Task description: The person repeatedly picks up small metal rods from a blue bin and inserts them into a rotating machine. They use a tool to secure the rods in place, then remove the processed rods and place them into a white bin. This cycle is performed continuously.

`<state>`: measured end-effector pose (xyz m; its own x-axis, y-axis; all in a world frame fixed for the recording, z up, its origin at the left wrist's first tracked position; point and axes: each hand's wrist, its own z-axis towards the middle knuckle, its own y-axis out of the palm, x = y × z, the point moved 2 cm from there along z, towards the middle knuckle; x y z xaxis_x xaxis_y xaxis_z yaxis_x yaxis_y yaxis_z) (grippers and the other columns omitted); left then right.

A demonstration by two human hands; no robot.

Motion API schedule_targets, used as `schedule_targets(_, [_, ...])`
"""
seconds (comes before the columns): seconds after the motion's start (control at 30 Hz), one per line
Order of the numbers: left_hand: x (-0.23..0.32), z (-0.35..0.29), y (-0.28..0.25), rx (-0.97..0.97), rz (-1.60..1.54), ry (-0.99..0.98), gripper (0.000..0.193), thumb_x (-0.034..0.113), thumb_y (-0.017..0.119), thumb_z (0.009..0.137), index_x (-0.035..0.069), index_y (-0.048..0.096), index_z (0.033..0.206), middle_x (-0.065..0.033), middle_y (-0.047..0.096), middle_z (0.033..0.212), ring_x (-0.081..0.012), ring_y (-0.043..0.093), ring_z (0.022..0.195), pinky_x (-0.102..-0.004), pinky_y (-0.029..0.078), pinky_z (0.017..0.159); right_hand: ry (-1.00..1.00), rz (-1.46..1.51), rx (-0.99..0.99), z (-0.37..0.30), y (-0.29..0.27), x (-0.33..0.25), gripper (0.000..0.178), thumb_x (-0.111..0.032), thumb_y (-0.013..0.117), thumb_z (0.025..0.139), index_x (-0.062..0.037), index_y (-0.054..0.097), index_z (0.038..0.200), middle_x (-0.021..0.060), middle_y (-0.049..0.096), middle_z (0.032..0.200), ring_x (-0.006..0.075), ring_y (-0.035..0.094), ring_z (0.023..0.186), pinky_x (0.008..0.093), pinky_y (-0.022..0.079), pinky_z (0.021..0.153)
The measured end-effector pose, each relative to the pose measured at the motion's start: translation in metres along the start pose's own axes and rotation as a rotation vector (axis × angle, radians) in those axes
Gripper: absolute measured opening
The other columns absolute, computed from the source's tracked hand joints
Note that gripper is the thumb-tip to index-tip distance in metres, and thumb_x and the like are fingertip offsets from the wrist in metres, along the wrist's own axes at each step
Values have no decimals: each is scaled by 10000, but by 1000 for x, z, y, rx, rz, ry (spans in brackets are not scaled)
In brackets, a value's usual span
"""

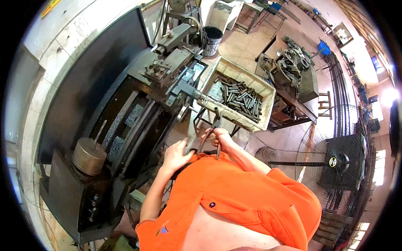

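Note:
My right hand [221, 139] is closed round a dark two-legged metal tool [216, 124] shaped like pliers, in front of my orange shirt [234, 188]. One leg slants down to the left, the other hangs down near the shirt. A short dark rod end [217, 111] stands up at its top; whether the tool grips it, I cannot tell. My left hand [177, 155] is to the left, its fingers stretched out and slightly apart, close to the slanting leg. Its fingertips are partly hard to make out. Left of it stands a lathe [144, 121] with a round chuck [90, 156].
Ahead, a cream tray [268, 109] holds several short metal rods and pins on a stand. Behind it are a black bucket [212, 41] and a table [307, 109] heaped with metal parts. A large fan [335, 162] stands at the right, its cable running along the floor.

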<state>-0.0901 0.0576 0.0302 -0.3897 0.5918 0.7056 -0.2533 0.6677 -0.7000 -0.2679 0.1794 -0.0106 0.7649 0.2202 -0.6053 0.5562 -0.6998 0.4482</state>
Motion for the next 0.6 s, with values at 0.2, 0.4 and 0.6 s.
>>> schedule_targets(0.2, [-41, -40, -4, 124, -178, -311, 467, 236, 656, 684, -31, 549, 1052, -164, 606, 706, -275, 618, 666, -335, 475, 596, -13, 63, -17, 36, -50, -65, 249, -134, 340, 827, 25, 491, 945, 222, 601, 940, 28, 265, 378, 171, 246, 343])
schedule_targets(0.4, [-83, -100, 46, 258, -261, -530, 455, 233, 638, 738, -62, 534, 1069, -160, 637, 854, -227, 622, 761, -303, 482, 695, -128, 283, -138, 96, -91, -115, 492, -328, 346, 849, 68, 426, 1130, 136, 591, 924, 44, 288, 398, 183, 250, 363])
schedule_targets(0.6, [-58, -159, 41, 494, -263, -743, 478, 290, 623, 691, -51, 557, 1019, -209, 621, 768, -306, 611, 707, -378, 478, 640, 125, -91, -320, 144, -144, -41, 691, -478, 418, 829, 61, 348, 1256, 186, 446, 1264, 65, 331, 436, 158, 286, 403])
